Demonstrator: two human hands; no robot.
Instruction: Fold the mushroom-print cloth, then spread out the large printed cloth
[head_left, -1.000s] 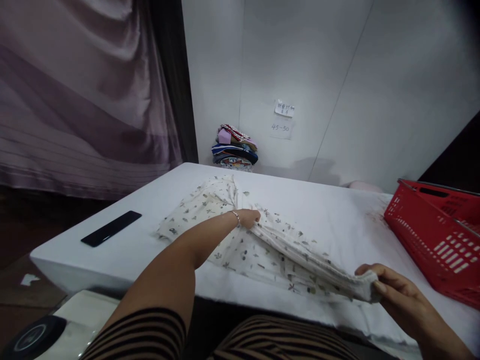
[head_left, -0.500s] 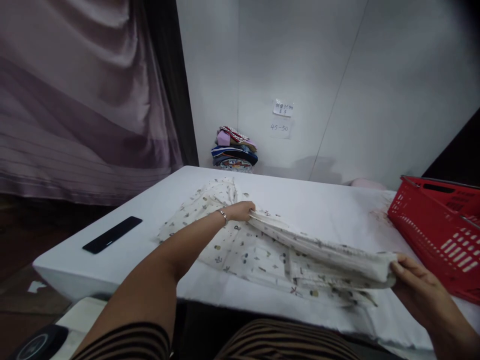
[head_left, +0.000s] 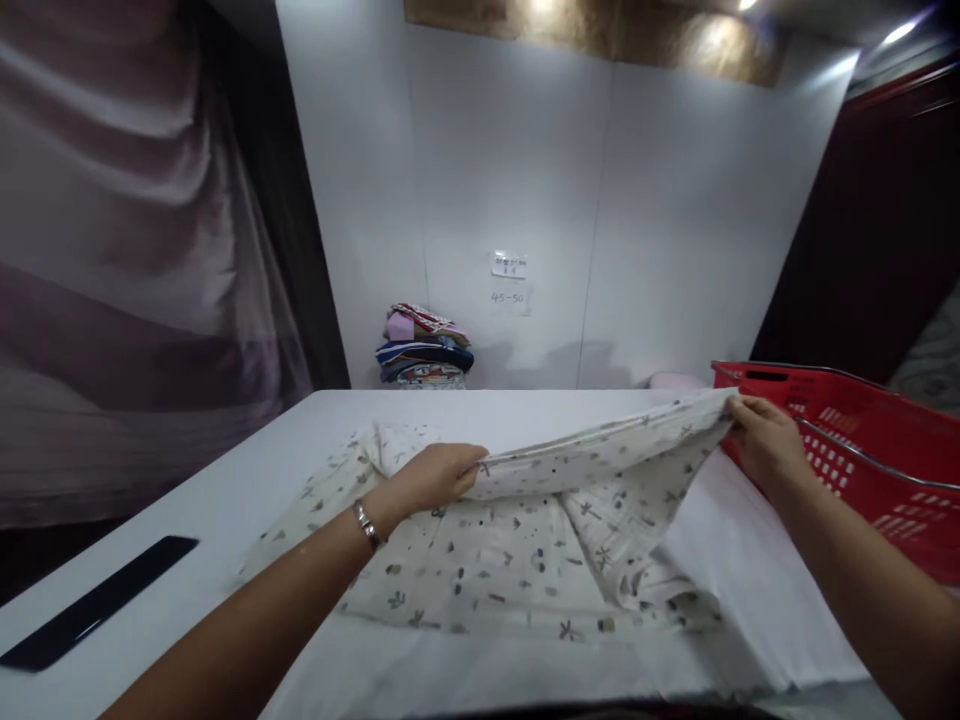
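Note:
A white cloth garment [head_left: 510, 560] printed with small plants and other motifs lies partly spread on the white table. My left hand [head_left: 442, 475], with a bracelet on its wrist, pinches the garment's upper edge near the middle. At the right, my right hand [head_left: 766, 435] grips a corner of the same edge and holds it up off the table. Between the two hands the edge is stretched taut, sloping upward to the right. Beneath it, the lower part rests on the tabletop, with crumpled folds at the lower right. The garment's exact kind is unclear.
A red plastic basket [head_left: 832, 410] with metal handles stands on the right, close to my right hand. A black flat object [head_left: 97, 600] lies on the table's left. Folded clothes [head_left: 424, 350] are stacked by the wall, near paper labels [head_left: 510, 298]. A curtain [head_left: 127, 300] hangs left.
My right hand has lifted its corner of the garment up and away from me, and the edge between my hands is now taut. The view has tilted upward.

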